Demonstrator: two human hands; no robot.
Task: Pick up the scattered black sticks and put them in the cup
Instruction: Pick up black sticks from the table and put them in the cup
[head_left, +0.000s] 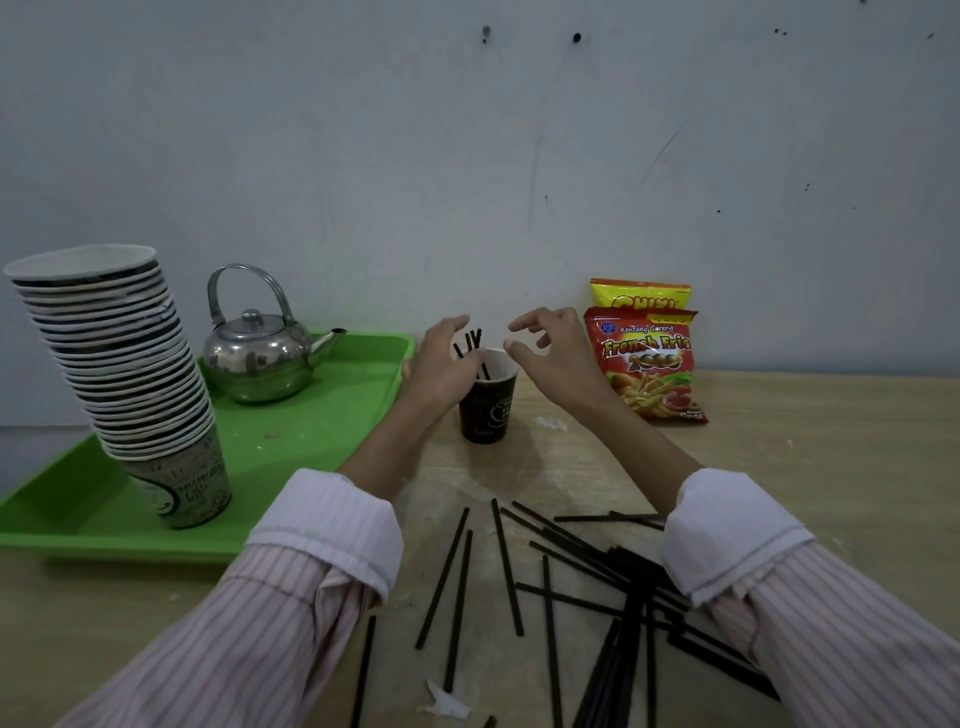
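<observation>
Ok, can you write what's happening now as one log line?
left hand: open by dark paper cup | right hand: open, empty | thin black sticks: few in cup, many on wooden table

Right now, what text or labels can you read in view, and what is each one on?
"Kentang Goreng", "French Fries", "2000": red snack bag.
"latte", faint: dark cup.
Yellow bag behind it: large letters half hidden, unreadable.
Bottom cup of the cup stack: printed script, too blurred to read.
Small round logo on the red bag: too small.

Two bare forearms, pink-and-white pinstriped shirt sleeves (249, 623), wide white cuffs (337, 525) turned back above the wrists
</observation>
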